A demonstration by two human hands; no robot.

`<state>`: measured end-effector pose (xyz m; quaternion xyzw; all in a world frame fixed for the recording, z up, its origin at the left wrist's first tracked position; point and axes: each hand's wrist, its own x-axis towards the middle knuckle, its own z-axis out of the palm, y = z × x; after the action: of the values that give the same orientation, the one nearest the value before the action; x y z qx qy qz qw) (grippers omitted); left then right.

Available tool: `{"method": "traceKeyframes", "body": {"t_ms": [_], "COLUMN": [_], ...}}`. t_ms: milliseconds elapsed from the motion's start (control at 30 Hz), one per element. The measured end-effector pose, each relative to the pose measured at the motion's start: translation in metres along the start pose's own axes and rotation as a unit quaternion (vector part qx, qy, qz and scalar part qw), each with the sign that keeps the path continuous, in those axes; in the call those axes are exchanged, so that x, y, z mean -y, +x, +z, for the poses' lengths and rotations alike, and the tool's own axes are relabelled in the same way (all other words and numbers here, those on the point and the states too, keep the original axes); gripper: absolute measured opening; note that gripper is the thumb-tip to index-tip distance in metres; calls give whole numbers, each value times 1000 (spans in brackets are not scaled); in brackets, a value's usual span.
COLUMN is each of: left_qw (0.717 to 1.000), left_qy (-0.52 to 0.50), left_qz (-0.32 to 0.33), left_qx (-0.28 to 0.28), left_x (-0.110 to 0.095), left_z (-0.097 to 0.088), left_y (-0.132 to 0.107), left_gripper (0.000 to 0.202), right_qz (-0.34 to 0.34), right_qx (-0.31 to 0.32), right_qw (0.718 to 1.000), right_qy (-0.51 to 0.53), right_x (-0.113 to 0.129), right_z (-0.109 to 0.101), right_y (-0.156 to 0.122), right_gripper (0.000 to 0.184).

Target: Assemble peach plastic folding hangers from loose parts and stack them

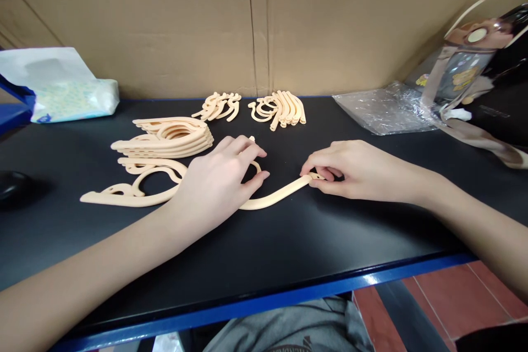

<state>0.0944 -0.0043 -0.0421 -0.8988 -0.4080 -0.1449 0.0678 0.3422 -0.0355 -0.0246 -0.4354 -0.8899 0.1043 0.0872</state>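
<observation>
Between my thumb and the end of my curled fingers, my right hand (pixel 350 169) pinches the tip of a beige plastic folding hanger's curved arm (pixel 280 193). The arm runs left and passes under my left hand (pixel 223 173). That hand lies palm down over the hanger's middle, thumb and forefinger spread around its hook (pixel 256 167); what its other fingers touch is hidden. Beside my left wrist lies a folding hanger (pixel 140 198) with its hook folded in. Behind it a pile of similar hangers (pixel 165 146) is stacked.
Loose hanger hooks (pixel 218 105) and hanger arms (pixel 291 109) lie at the back of the black table (pixel 330 247). A tissue pack (pixel 76 100) stands back left, a dark mouse-like object (pixel 14 190) at left. Clear plastic (pixel 383 110) and a strapped bottle (pixel 474 71) are at right.
</observation>
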Motion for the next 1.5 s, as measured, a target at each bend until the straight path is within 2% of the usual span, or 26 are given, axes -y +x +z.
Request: {"method": "traceKeyframes", "body": {"t_ms": [100,267,400,567,733,900,967,1367,1500], "left_qw": [1000,999,998,998,997,996,996,994,994], "left_qy": [10,18,34,47,54,53,59,80,78], "left_qz": [11,30,44,48,57,69,73,80,72], "left_qx": [13,13,8,5,3,-4,-6,9,34], "left_x": [0,2,2,2,2,3,4,8,8], "left_z": [1,0,1,2,2,1,0,-1,0], "left_y": [-2,-4,-3,-2,-2,-2,-2,-4,-4], "left_gripper": [18,23,27,26,25,24,25,38,43], "right_qz": [9,-16,-32,-42,-63,-61,-58,-82,-81], "right_qx": [9,7,-7,2,21,-1,3,4,7], "right_qw": [1000,1000,999,995,988,992,993,993,993], "right_qy": [3,-17,18,93,137,112,105,90,84], "right_x": [2,-1,-1,5,7,6,6,5,4], "right_z": [-1,-2,1,4,6,8,8,7,6], "right_y": [0,-3,-4,0,1,0,1,2,1], "right_gripper": [6,6,4,20,5,33,38,42,43]}}
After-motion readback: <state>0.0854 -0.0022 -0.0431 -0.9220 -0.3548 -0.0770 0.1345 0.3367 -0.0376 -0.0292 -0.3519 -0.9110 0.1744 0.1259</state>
